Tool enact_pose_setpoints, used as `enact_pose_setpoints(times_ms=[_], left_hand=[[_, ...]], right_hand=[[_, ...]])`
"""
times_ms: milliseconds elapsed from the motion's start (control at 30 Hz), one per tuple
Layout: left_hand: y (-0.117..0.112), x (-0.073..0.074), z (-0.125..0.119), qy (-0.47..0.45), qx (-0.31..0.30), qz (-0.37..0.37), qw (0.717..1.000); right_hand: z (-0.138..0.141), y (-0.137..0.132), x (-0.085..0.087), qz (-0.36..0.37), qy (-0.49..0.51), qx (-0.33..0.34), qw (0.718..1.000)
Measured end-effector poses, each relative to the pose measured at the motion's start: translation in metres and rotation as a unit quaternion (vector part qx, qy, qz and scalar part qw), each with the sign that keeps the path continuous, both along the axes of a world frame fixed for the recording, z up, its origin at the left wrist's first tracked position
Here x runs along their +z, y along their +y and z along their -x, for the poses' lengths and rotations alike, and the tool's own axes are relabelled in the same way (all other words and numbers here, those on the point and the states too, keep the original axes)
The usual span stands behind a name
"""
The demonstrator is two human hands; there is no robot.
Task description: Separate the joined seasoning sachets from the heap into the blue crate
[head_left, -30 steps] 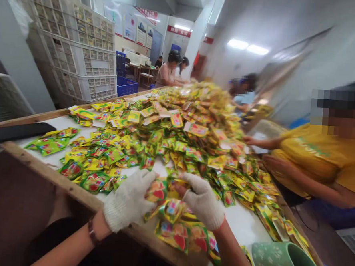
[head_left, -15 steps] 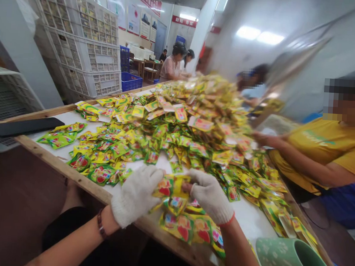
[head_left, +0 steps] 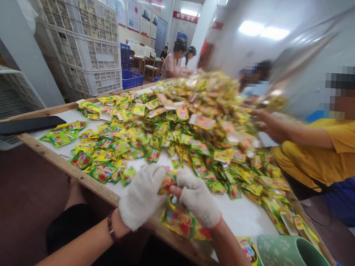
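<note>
White table (head_left: 238, 217) with wooden rim (head_left: 69, 169), under heaped packets (head_left: 196, 126), a flat black object (head_left: 29, 125) and a green cup (head_left: 278, 253).

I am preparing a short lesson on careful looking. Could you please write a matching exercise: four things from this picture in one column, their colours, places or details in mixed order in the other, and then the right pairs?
Column one
1. Cup
2. Left hand
3. Heap of packets
4. Right hand

Column two
A. Mostly yellow and green, piled on the table
B. Glove cuff edged in red
C. Green with a pale pattern, in the lower right of the picture
D. Beaded bracelet at its wrist

Right pairs: 1-C, 2-D, 3-A, 4-B
</note>
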State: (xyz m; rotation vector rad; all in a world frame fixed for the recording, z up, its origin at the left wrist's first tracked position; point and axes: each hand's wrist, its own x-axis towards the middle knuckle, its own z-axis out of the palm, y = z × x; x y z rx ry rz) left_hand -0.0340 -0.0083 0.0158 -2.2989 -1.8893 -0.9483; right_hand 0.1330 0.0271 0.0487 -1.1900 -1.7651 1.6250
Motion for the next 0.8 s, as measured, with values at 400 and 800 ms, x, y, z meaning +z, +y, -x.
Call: enact_pose_setpoints(times_ms=[400,800], left_hand=[[-0.007,-0.012,0.016,-0.571,-0.103,0.182,0.794],[-0.016,-0.023,0.038,-0.37,-0.076,0.151,0.914]], right_hand=[[0.012,-0.001,-0.016,-0.18,0.045,-0.121,0.975],[0.021,-0.007,-0.026,-0.193,0.013,-0.011,0.981]])
